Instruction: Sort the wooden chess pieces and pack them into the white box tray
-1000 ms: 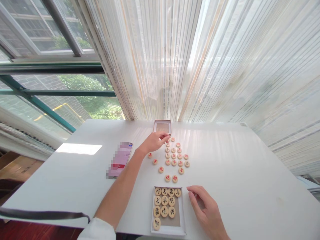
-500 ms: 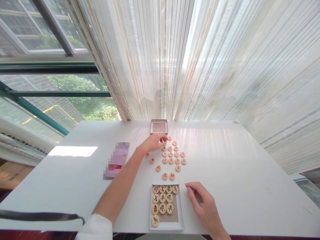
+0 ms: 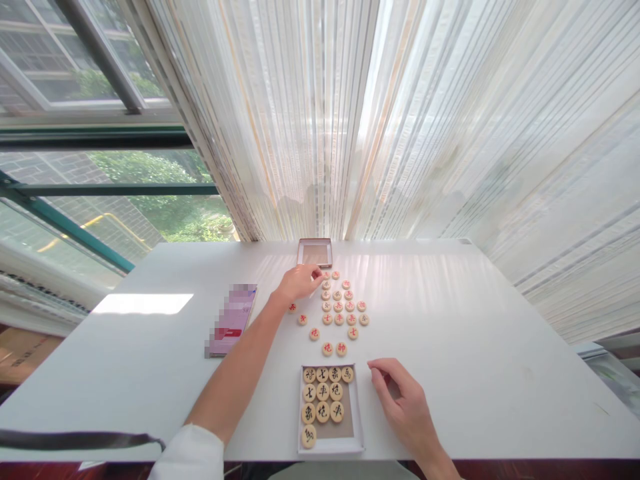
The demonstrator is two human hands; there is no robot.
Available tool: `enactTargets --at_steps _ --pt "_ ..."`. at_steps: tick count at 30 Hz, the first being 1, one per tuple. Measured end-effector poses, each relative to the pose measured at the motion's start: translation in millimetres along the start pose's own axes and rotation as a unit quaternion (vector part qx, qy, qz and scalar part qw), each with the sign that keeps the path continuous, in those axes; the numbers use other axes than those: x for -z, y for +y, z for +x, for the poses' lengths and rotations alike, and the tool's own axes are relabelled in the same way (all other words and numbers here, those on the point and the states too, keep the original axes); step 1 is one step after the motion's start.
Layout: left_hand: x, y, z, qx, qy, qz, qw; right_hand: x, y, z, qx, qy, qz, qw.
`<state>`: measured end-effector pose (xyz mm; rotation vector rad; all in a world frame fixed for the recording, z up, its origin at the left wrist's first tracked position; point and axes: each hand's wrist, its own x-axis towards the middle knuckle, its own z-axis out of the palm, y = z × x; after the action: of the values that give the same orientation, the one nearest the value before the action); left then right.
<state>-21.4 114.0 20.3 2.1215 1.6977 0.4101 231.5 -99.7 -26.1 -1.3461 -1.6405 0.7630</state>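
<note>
My left hand (image 3: 301,281) reaches to the far part of the table, fingers curled in a pinch. Its fingertips meet the left edge of a red-marked Chinese chess piece (image 3: 327,275) lying flat in the far row. Close by are another red piece (image 3: 336,275) and a black-marked piece (image 3: 327,285). My right hand (image 3: 400,393) rests on the table, loosely closed, with nothing visible in it. Left of it sits an open box tray (image 3: 359,443) with large black-marked pieces in rows, such as the horse piece (image 3: 309,437) in the near left corner.
More red and black pieces lie in a cluster, including a red piece (image 3: 341,349) near the tray. The box lid (image 3: 315,240) lies at the back edge. A phone (image 3: 235,320) is left of my forearm. A striped curtain (image 3: 310,133) hangs behind the white table (image 3: 475,347).
My left hand has drawn slightly left, uncovering the red piece at the far left of the cluster. The whole view has shifted a little. My right hand keeps its pose.
</note>
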Motion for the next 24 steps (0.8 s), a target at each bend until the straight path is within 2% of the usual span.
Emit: enactTargets --at_steps 7,15,19,24 --pt "-16.8 5 5 0.067 0.005 0.015 0.998 0 1 -1 -0.005 -0.002 0.005 1.000" --pt "-4.9 -18 -5 0.091 0.023 0.026 0.995 0 -1 0 0.001 -0.001 -0.003 1.000" --pt "1.2 -30 -13 0.071 0.018 0.021 0.997 0 0 0 0.003 -0.006 -0.006 1.000" --pt "-2.6 -34 -17 0.022 0.001 0.023 1.000 -1 4 -1 -0.001 -0.014 -0.004 1.000"
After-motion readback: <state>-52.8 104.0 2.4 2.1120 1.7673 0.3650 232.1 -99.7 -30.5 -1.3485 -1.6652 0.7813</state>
